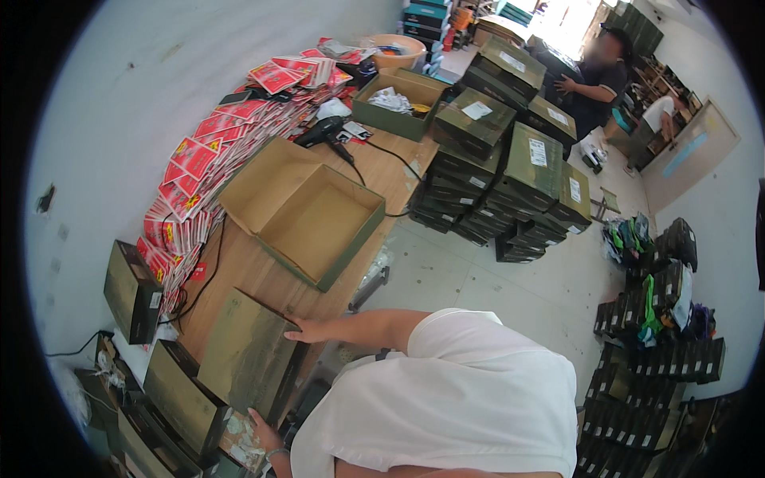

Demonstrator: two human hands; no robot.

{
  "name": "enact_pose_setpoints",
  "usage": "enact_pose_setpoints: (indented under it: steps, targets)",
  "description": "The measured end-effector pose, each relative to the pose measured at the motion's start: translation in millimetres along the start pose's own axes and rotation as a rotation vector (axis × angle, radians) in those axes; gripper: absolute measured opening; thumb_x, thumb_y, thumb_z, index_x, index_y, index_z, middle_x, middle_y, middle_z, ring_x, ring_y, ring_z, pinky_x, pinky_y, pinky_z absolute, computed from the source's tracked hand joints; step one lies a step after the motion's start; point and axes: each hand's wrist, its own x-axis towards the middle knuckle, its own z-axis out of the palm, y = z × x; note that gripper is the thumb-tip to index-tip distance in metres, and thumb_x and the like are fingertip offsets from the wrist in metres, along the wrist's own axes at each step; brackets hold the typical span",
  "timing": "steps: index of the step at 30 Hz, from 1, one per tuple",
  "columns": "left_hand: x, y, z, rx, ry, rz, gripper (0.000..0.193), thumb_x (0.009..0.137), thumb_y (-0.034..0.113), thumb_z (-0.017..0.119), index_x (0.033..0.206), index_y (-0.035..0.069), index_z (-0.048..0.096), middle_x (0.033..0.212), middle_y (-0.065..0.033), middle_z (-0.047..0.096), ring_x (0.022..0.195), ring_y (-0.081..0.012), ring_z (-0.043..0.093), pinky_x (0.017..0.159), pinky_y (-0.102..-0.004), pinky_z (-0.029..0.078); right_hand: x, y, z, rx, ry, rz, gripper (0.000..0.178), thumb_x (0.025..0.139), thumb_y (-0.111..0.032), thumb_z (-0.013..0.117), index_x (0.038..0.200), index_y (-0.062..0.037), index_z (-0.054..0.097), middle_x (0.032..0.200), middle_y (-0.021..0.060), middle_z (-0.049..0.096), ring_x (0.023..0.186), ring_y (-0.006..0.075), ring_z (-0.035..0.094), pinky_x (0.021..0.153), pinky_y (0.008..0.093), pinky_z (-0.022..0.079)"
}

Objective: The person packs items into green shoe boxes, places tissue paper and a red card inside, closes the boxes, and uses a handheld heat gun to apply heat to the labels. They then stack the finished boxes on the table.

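An olive-green shoebox (247,350), closed, sits at the near end of the wooden table. My right hand (307,329) grips its far right corner, thumb on the lid and fingers at the edge. At the box's near end, my left hand (264,434), with a band on its wrist, has its fingers against the lower corner. Beyond it stands an open shoebox (315,219), lid folded back and brown inside bare. More olive boxes (179,390) lie beside the left hand, and another box (131,291) leans near the wall.
Red-and-white printed packets (191,159) are heaped along the wall. A black hair dryer (323,131) with a cord and an open box of white packets (398,103) lie farther back. Stacked shoeboxes (534,159) stand right of the table; more boxes (637,406) line the right. Two people work behind.
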Motion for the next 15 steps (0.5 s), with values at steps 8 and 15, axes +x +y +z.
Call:
enact_pose_setpoints:
  steps: [8,15]
  targets:
    - [41.7,-6.2,-1.8,-0.165,-0.167,0.011,0.085,0.09,0.063,0.056,0.144,0.0,0.037,0.142,-0.0154,0.043,0.128,-0.0313,0.044,0.099,-0.0467,0.044,-11.9,-40.3,-14.5,-0.024,0.021,0.168,0.086,0.094,-0.062,0.046,0.152,-0.0034,0.021,0.149,0.0277,0.036,0.138,0.0395,0.036,0.113,0.0434,0.032]
    - [85.3,-17.0,21.5,-0.775,-0.484,0.036,0.074,0.096,0.054,0.052,0.148,0.005,0.034,0.148,-0.0103,0.04,0.132,-0.0306,0.042,0.107,-0.0481,0.04,-47.2,-139.2,-16.3,-0.522,0.338,-0.234,0.08,0.091,-0.064,0.047,0.154,-0.0213,0.026,0.145,0.0284,0.039,0.123,0.0474,0.042,0.107,0.0546,0.029]
